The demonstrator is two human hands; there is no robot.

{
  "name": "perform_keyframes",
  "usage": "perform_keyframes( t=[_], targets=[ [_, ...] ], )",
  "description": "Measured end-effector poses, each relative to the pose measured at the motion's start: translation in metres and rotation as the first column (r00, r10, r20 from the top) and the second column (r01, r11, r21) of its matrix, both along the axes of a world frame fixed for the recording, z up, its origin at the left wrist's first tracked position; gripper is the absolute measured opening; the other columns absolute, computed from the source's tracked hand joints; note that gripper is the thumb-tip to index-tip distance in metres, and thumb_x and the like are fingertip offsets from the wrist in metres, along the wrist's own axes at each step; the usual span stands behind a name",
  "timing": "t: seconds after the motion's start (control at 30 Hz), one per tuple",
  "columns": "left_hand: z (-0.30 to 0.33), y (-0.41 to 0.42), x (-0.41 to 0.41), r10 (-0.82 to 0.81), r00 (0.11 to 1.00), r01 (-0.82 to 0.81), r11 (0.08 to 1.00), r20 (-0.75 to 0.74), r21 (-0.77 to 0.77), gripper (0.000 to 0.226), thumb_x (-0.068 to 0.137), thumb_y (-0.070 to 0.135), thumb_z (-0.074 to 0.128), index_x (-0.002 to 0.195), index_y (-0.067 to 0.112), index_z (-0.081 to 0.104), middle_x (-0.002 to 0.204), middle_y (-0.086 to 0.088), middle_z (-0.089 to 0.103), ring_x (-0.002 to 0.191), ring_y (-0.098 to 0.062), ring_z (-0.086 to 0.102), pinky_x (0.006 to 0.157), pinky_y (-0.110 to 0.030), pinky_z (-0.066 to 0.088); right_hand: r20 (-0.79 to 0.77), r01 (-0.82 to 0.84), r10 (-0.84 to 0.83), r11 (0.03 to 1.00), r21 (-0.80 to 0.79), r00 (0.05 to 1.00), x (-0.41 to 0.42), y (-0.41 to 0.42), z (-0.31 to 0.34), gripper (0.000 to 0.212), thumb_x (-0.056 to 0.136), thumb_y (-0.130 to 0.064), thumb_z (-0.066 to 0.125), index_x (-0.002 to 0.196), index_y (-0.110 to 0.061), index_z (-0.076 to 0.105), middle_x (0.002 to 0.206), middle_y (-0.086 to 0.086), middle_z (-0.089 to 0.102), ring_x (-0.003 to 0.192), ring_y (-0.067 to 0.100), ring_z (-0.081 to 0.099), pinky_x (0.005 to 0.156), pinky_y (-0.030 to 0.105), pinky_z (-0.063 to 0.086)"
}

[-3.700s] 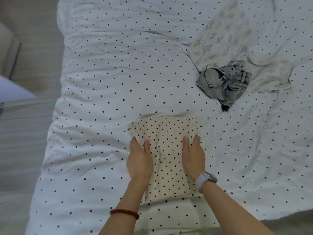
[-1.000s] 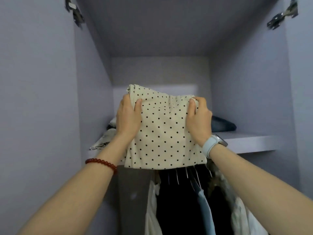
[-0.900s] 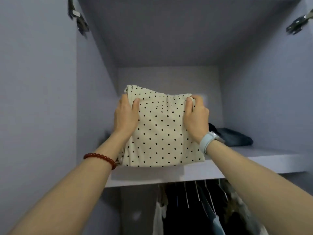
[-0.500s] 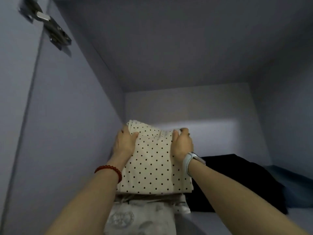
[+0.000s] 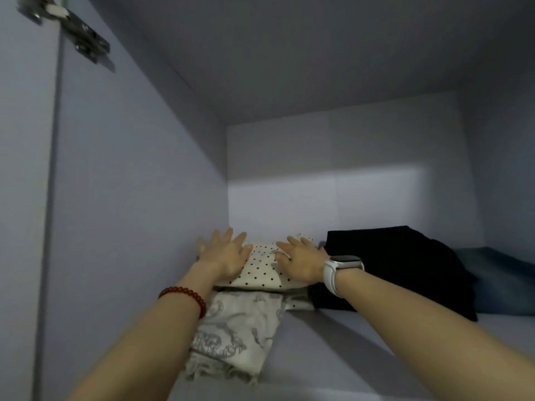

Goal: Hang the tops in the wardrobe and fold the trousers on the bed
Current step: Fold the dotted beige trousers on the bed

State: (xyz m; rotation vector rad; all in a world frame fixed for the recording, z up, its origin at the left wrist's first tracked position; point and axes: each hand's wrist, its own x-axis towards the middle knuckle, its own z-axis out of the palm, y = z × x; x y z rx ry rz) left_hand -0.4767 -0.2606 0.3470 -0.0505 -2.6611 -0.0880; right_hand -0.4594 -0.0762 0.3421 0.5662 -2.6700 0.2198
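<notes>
view from a person's head into a high wardrobe shelf. folded dotted trousers lie on a pile at the shelf's left end, atop a grey printed cloth, with dark clothes just beside them. the left hand and right hand rest flat on the trousers, fingers spread and straight, gripping nothing. this looks like the stowing step, nearly done; the next move likely calls for lifting both hands away without dragging the pile.
</notes>
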Motion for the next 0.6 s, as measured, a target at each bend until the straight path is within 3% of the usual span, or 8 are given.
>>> perform_keyframes(
  t=[0.07,0.13,0.2,0.3,0.43,0.5,0.6],
  targets=[
    [0.001,0.010,0.049,0.026,0.990,-0.029,0.999,-0.137,-0.026,0.054,0.099,0.046,0.024,0.149,0.030,0.009,0.159,-0.001,-0.001,0.145,-0.027,-0.003,0.113,-0.058,-0.002,-0.073,-0.081,0.079,0.996,-0.033,0.994,0.018,0.005,-0.002,0.049,0.099,-0.033,0.029,0.146,-0.018,0.025,0.154,0.006,0.020,0.141,0.027,0.018,0.112,0.047,0.022],
    [-0.007,0.014,0.090,0.038,0.966,-0.037,0.999,-0.257,0.007,0.054,0.099,0.040,0.032,0.149,0.028,0.014,0.158,-0.002,0.006,0.145,-0.024,0.003,0.114,-0.056,0.002,-0.168,-0.217,0.189,0.962,-0.167,0.968,0.039,0.003,-0.012,0.044,0.097,-0.025,0.035,0.139,-0.012,0.039,0.147,0.009,0.036,0.134,0.026,0.033,0.109,0.039,0.030],
    [-0.028,0.012,0.132,0.087,0.934,-0.068,0.995,-0.346,0.067,0.054,0.098,0.035,0.037,0.148,0.026,0.019,0.157,-0.003,0.015,0.144,-0.022,0.011,0.114,-0.052,0.006,-0.272,-0.367,0.280,0.859,-0.357,0.921,0.073,-0.001,-0.026,0.037,0.097,-0.017,0.038,0.130,-0.009,0.050,0.137,0.010,0.048,0.126,0.023,0.044,0.103,0.026,0.032],
    [-0.071,0.004,0.195,0.152,0.892,-0.088,0.982,-0.427,0.165,0.054,0.096,0.030,0.043,0.146,0.022,0.027,0.153,-0.004,0.026,0.140,-0.021,0.022,0.114,-0.047,0.012,-0.343,-0.504,0.370,0.656,-0.562,0.863,0.129,-0.007,-0.055,0.029,0.096,-0.011,0.040,0.118,-0.009,0.059,0.123,0.004,0.058,0.114,0.016,0.051,0.095,0.021,0.035],
    [-0.147,-0.014,0.295,0.236,0.858,-0.081,0.940,-0.456,0.332,0.053,0.088,0.034,0.044,0.137,0.016,0.045,0.140,-0.008,0.047,0.128,-0.027,0.043,0.108,-0.044,0.032,-0.283,-0.559,0.530,0.484,-0.673,0.799,0.198,-0.027,-0.120,0.023,0.095,-0.009,0.044,0.107,-0.014,0.063,0.108,-0.003,0.061,0.100,0.008,0.054,0.083,0.011,0.039],
    [-0.188,-0.020,0.346,0.275,0.873,-0.093,0.905,-0.403,0.415,0.056,0.083,0.038,0.040,0.133,0.014,0.050,0.133,-0.007,0.053,0.122,-0.027,0.048,0.103,-0.042,0.038,-0.235,-0.562,0.603,0.437,-0.703,0.763,0.230,-0.043,-0.158,0.020,0.094,-0.007,0.045,0.101,-0.017,0.061,0.102,-0.005,0.061,0.095,0.007,0.056,0.077,0.003,0.039],
    [-0.247,-0.023,0.416,0.348,0.878,-0.138,0.842,-0.329,0.522,0.048,0.088,0.035,0.042,0.129,0.014,0.053,0.130,-0.004,0.054,0.120,-0.023,0.050,0.102,-0.036,0.039,-0.103,-0.515,0.707,0.398,-0.759,0.699,0.280,-0.071,-0.217,0.020,0.094,-0.002,0.045,0.097,-0.017,0.059,0.097,-0.005,0.061,0.091,0.008,0.060,0.078,0.003,0.041]
  ],
)
